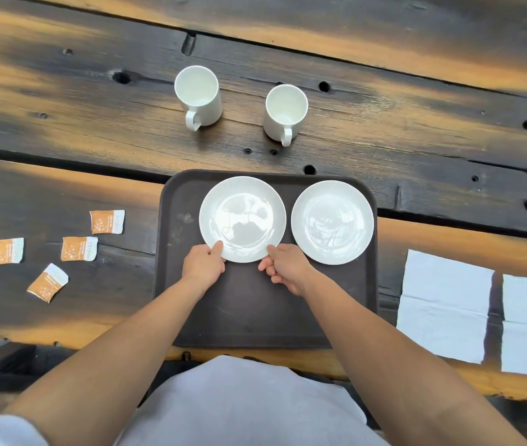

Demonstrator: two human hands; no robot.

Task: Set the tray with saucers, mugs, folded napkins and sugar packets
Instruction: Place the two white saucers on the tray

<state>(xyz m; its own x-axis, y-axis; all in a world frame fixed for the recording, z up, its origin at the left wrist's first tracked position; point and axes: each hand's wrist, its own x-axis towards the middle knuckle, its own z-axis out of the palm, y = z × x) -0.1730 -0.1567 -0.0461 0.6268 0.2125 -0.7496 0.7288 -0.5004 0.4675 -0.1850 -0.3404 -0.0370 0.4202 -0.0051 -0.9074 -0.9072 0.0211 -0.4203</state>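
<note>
step: seat left saucer [242,218] on tray [255,304] | left hand [203,263] and right hand [288,268]: fingers [217,247] pinch its near rim, saucer just beyond them | advice: lower flat, keep clear of right saucer [332,222]

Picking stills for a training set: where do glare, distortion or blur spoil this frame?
Head view: bright reflected glare washes the left saucer, gripped by the left hand and right hand, and the right saucer; the wide lens bows the table planks; the far corners look soft.
</note>
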